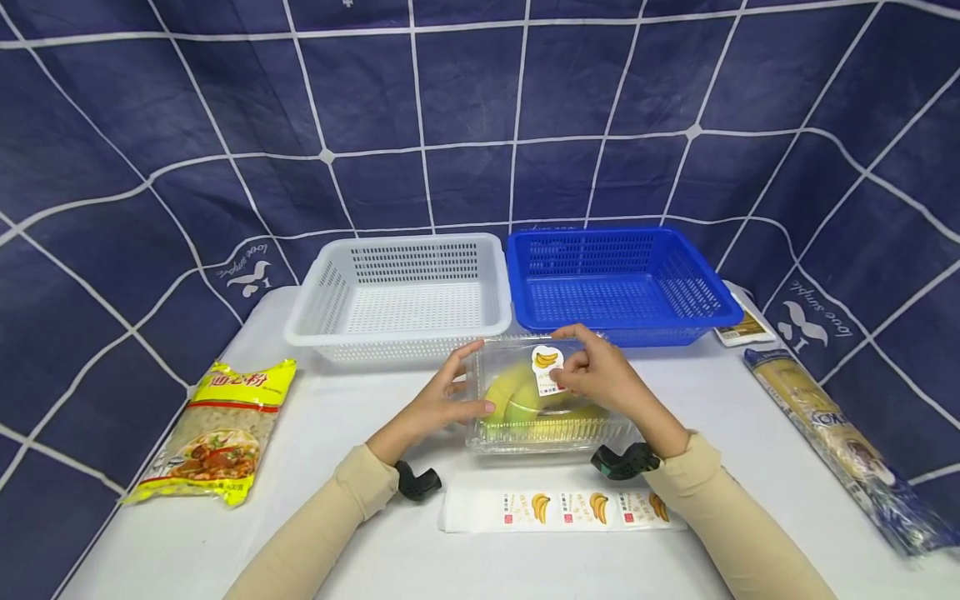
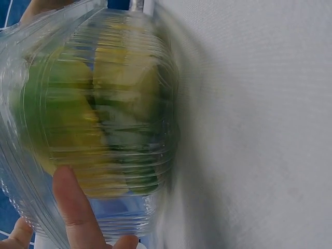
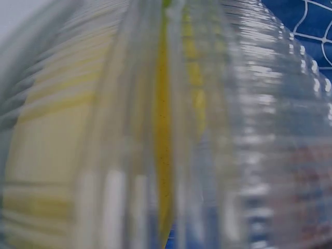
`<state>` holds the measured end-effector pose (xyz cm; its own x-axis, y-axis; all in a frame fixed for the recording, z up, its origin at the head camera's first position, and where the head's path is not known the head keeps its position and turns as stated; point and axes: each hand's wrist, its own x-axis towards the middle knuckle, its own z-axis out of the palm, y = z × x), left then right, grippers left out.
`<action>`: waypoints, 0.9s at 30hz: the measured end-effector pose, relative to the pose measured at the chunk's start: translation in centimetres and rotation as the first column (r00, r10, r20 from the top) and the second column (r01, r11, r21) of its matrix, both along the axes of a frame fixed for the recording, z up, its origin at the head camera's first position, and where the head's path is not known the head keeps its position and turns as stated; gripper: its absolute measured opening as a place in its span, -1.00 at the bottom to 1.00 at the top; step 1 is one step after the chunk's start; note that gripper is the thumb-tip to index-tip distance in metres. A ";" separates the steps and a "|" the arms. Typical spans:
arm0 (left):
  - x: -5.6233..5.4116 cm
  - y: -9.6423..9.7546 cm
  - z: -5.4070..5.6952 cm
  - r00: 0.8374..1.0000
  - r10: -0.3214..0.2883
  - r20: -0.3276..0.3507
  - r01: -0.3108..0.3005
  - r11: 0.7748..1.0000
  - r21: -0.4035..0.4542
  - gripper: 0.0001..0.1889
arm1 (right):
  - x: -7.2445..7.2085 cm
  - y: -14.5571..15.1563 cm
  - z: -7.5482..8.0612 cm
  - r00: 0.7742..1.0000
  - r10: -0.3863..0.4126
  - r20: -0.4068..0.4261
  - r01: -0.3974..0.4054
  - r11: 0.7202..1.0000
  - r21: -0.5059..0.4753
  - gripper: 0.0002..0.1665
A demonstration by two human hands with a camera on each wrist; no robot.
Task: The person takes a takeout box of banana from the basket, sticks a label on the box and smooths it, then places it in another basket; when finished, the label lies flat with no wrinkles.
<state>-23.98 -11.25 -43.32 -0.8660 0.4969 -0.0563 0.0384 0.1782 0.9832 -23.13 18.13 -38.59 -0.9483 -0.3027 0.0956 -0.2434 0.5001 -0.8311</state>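
Banana clamshell (image 1: 517, 412), thin clear plastic, sits mid-worktop (image 1: 397, 567) in front of the two baskets, with a banana label (image 1: 546, 382) on its lid. It should be light to moderate in weight, with flexible walls, slick to the fingers and easily dented; the fruit inside would bruise. Ribbed side walls, low down, look the best hold; squeezing the lid would probably bow it. The left hand (image 1: 442, 396) has thumb and fingers spread against the left side; the right hand (image 1: 603, 375) has its index finger at the rear edge and its thumb on the label. The right wrist view is blurred, so I can't be sure the lid is snapped down there.

Behind, the white basket (image 1: 401, 340) and blue basket (image 1: 630, 325) block the rear. A label strip (image 1: 566, 510) lies near the front edge, a macaroni packet (image 1: 221, 429) by the left edge, a long pasta pack (image 1: 840, 442) along the right.
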 end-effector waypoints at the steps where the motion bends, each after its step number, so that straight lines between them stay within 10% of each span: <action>1: 0.0 0.0 0.0 1.000 0.000 0.001 0.000 1.000 -0.001 0.05 | 0.0 0.0 0.0 1.000 -0.008 -0.006 0.008 1.000 0.011 -0.32; 27: 0.0 0.1 0.1 1.000 0.000 0.000 0.000 1.000 -0.003 0.06 | 0.2 -1.0 -0.6 0.981 -0.094 -0.169 0.122 0.978 0.168 -0.37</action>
